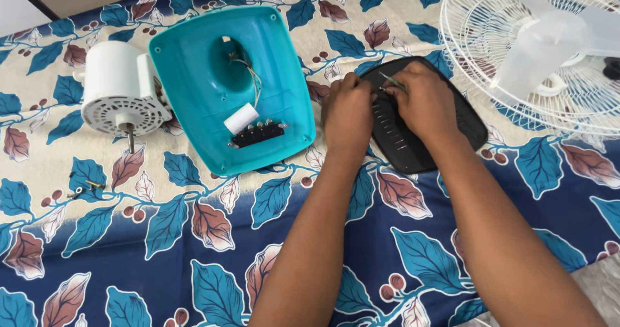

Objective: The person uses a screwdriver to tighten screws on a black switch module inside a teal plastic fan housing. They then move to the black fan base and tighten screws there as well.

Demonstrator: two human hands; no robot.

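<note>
Blue and cream leaf-print cloth [194, 236] covers the whole counter, and it is the largest thing before us. At the upper right lies the white wire fan guard [478, 49], with the pale translucent blades [549, 42] resting inside it. Next in size is the teal plastic fan housing [226, 88], lying open side up left of centre; we see thin wires running out of its round hole to a small white cylinder-shaped capacitor [241, 118] and, just below that, a black switch block [258, 134] near the housing's lower edge. To the left of the housing, touching it, sits the white fan motor [119, 91] with its perforated face and metal shaft pointing toward us.

Right of the housing lies the black plastic cover panel [413, 146], flat on the cloth beside the guard, with a row of slots running down it. Both of our hands rest on its upper part. Our left hand [347, 114] is curled with the fingers bent down onto the panel's left edge, steadying it; we cannot tell whether it grips anything else. Our right hand [426, 104] is closed around a thin metal tool [391, 81], whose tip points at the panel between the two hands.

Smallest of all, a few loose screws [87, 186] lie on the cloth near the left edge, well apart from the hands.
</note>
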